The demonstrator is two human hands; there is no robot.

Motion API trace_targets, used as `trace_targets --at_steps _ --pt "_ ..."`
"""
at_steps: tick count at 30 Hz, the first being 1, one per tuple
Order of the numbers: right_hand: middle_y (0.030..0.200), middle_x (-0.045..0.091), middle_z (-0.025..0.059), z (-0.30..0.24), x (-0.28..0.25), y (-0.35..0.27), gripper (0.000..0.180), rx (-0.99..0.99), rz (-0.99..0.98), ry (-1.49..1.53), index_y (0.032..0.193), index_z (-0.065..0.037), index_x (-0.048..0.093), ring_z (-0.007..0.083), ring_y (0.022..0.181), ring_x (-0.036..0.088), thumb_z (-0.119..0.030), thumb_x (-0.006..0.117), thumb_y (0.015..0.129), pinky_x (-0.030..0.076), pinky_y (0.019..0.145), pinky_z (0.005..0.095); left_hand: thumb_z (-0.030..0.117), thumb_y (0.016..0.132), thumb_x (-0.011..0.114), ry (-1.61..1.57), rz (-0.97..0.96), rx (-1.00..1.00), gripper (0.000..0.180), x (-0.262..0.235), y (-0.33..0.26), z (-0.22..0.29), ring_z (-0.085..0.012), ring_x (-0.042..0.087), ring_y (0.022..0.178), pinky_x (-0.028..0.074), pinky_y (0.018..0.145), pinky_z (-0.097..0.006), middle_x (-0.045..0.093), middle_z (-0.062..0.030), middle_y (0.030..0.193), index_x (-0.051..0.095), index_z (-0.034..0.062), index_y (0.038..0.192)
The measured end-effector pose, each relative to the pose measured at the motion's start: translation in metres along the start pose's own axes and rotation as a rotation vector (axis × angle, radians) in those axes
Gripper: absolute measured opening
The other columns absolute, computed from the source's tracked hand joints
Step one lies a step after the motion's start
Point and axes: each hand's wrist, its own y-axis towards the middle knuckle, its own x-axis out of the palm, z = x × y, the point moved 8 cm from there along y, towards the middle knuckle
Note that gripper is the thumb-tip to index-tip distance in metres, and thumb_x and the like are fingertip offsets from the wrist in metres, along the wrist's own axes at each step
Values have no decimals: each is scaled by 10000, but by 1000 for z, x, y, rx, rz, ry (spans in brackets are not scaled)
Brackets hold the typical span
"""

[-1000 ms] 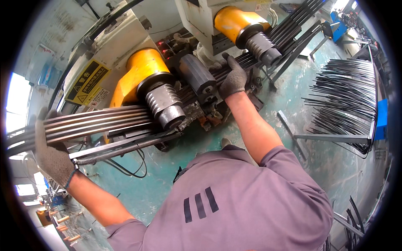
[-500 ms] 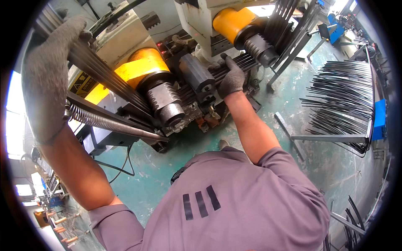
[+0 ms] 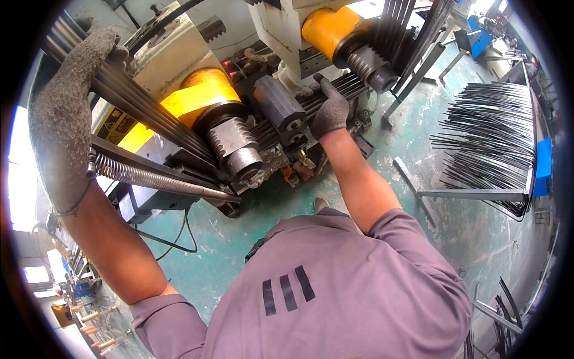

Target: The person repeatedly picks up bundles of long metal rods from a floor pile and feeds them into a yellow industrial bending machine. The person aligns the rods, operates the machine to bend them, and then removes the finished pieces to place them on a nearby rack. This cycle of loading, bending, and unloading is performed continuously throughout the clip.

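Observation:
My left hand (image 3: 75,96), in a grey knit glove, is raised at the upper left with its fingers wrapped round a bundle of dark metal rods (image 3: 146,107). The rods slant down to a toothed steel roller (image 3: 232,139) on the near side of a yellow cylinder (image 3: 203,93). My right hand (image 3: 330,110), gloved alike, curls over rods (image 3: 353,87) in the middle of the machine, thumb on top. Left of it sits a dark angular block (image 3: 278,102). More rods (image 3: 394,30) rise at a slant beside a second toothed roller (image 3: 371,67).
A coil spring (image 3: 143,175) stretches along a bar under my left hand. To the right, a metal rack (image 3: 472,195) holds many thin dark rods (image 3: 487,131). A loose steel bar (image 3: 415,191) lies near the rack. Cables (image 3: 179,236) hang by the machine's left side.
The view has shifted very slightly. My left hand shows sharper now and has moved a little, still on the rods. My right hand keeps its place.

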Motion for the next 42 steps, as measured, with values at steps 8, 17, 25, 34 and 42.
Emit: trace_targets --at_steps 8,17,25,34,42 --pt "753 512 52 -1 -1 2 208 10 -33 -16 1152 -7 541 218 681 558 -136 511 992 538 710 434 236 938 654 96 -10 7 356 1 -1 -6 -220 695 1059 508 1006 -322 715 -137 1122 644 45 1238" --pt "762 501 53 -2 2 -1 195 20 -31 -14 1146 -12 533 217 689 547 -130 510 992 527 712 426 194 972 596 -15 -54 -12 328 4 1 0 -224 672 1110 513 1004 -316 694 -135 1185 640 37 1256" --pt "763 507 56 3 5 -2 204 19 -44 -24 1153 -5 526 222 690 558 -125 509 990 532 708 432 251 978 583 8 -168 91 327 -5 4 1 -222 665 1123 454 1065 -348 703 -128 1166 658 69 1240" --pt "783 533 60 0 -2 4 228 -4 -77 -30 1177 0 527 228 717 582 -135 497 995 536 714 418 215 965 515 -202 -30 -142 335 -18 10 53 -190 682 822 469 725 -239 713 -193 1033 688 -32 1109" --pt "763 635 141 0 -37 3 192 -45 46 -186 928 17 594 316 723 684 -171 581 963 570 684 437 166 1008 497 64 -177 -204 295 -21 0 -38 -228 700 1049 556 932 -336 724 -135 1097 686 46 1200"
